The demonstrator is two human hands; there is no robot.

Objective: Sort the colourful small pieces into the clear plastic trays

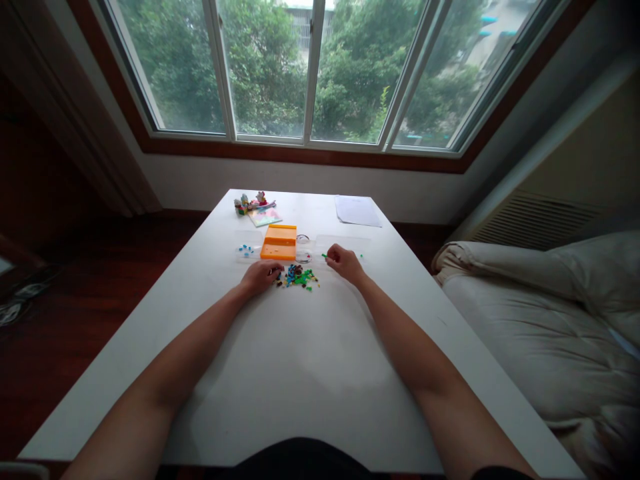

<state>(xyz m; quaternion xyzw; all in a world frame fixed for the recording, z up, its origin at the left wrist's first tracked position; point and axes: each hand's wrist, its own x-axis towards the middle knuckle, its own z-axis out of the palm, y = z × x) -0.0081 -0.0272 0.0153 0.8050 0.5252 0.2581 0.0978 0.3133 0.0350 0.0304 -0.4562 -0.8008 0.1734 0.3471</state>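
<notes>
A small heap of coloured toy bricks [299,276] lies on the white table [310,360], green, blue, yellow and dark pieces mixed. My left hand [261,275] rests on the table at the heap's left edge, fingers curled down onto the bricks. My right hand [344,260] sits to the right of the heap, fingers curled, pinching a small green piece [325,255]. Just behind the heap stands an orange plastic tray [279,242].
Clear plastic bags lie beside the orange tray, one with blue pieces [245,250], another at the right [345,241]. A small built toy model [253,201] on a coloured booklet [265,217] and white paper sheets [357,211] sit at the far end. A bed [540,320] flanks the table's right.
</notes>
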